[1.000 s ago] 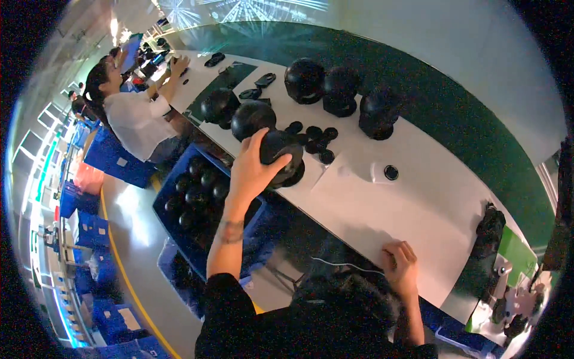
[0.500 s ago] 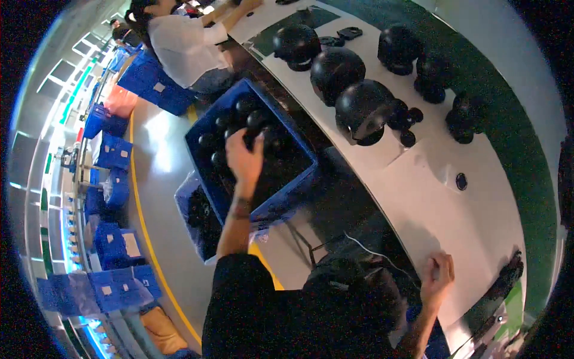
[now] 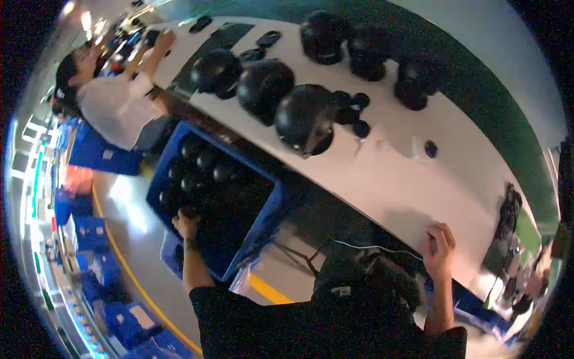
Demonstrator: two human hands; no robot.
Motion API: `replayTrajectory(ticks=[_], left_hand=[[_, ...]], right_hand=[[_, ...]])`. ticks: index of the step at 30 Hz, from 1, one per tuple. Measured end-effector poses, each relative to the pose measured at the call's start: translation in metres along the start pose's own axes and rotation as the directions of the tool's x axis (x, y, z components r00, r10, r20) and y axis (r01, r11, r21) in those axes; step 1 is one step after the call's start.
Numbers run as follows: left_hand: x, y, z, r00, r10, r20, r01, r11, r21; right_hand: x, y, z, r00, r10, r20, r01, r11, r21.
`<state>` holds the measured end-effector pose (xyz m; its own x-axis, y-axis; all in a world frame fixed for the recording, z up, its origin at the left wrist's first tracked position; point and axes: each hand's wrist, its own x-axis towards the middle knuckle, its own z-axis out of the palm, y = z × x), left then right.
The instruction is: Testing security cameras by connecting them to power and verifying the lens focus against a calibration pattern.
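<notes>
Head | blue bin (image 3: 274, 200): round black pieces (image 3: 206, 157) | left hand (image 3: 184, 226) inside

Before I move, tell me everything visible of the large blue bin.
The blue rectangular bin looks like plastic and is open at the top. It is left of the white table. Shiny black round pieces lie inside, mostly toward the far end; the near interior is dark. The left hand reaches in at its left side; wall contact is unclear.

From the wearer's head, a fisheye view looks down from fairly near onto the left hand (image 3: 185, 224) and right hand (image 3: 440, 251). It faces across the bench (image 3: 382, 179), near edge to far edge.
</notes>
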<state>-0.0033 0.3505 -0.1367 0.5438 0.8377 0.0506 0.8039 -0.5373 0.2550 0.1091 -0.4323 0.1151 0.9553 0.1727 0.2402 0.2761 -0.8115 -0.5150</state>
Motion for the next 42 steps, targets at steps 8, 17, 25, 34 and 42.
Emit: replayTrajectory(ticks=[8,17,25,34,42], left_hand=[[-0.053,0.033,-0.035,0.977,0.170,0.130,-0.083,0.861,-0.501],[-0.237,0.312,-0.256,0.794,0.525,-0.308,-0.562,0.437,-0.703],[-0.352,0.626,-0.274,0.137,0.936,-0.323,-0.809,-0.082,-0.582],[-0.404,0.790,-0.196,0.299,0.953,0.050,-0.918,0.301,-0.259],[-0.406,0.778,-0.195,0.290,0.952,0.097,-0.923,0.306,-0.234]], right_hand=[[0.004,0.008,-0.008,0.997,-0.070,-0.037,0.074,0.989,0.124],[0.002,0.019,-0.020,0.985,-0.155,-0.079,0.168,0.965,0.203],[-0.007,0.036,-0.020,0.956,-0.238,-0.173,0.271,0.941,0.203],[-0.013,0.040,-0.024,0.960,-0.233,-0.158,0.264,0.939,0.219],[-0.011,0.029,-0.019,0.958,-0.252,-0.138,0.280,0.926,0.253]])
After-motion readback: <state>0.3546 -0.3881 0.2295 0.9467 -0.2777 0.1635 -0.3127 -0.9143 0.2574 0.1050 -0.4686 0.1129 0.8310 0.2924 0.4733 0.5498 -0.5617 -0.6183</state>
